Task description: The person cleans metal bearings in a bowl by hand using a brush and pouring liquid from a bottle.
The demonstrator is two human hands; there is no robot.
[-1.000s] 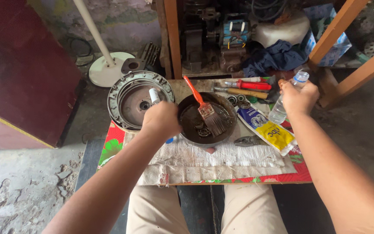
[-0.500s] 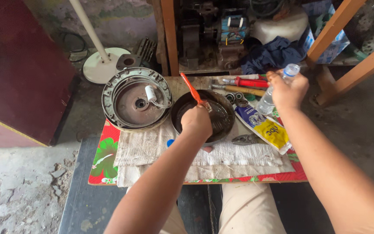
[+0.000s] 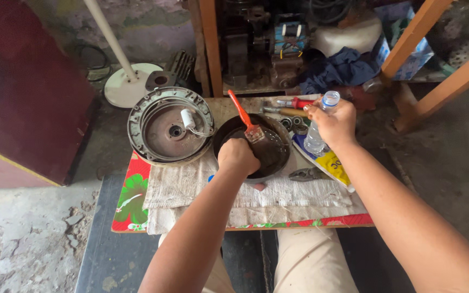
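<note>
Left hand (image 3: 238,155) clamped on the dark bowl's (image 3: 274,157) near rim, right hand (image 3: 333,122) wrapped round a light, squashy plastic bottle (image 3: 319,126), best gripped mid-body.

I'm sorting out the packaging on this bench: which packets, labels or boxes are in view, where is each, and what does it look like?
Flat packet: lying on the cloth below the right hand, yellow and blue with a white edge.
Clear plastic bottle: held in the right hand, white cap; no label can be made out.
Patterned box: on the shelf behind the orange wooden leg, blue and white.
No screens or signs.
</note>
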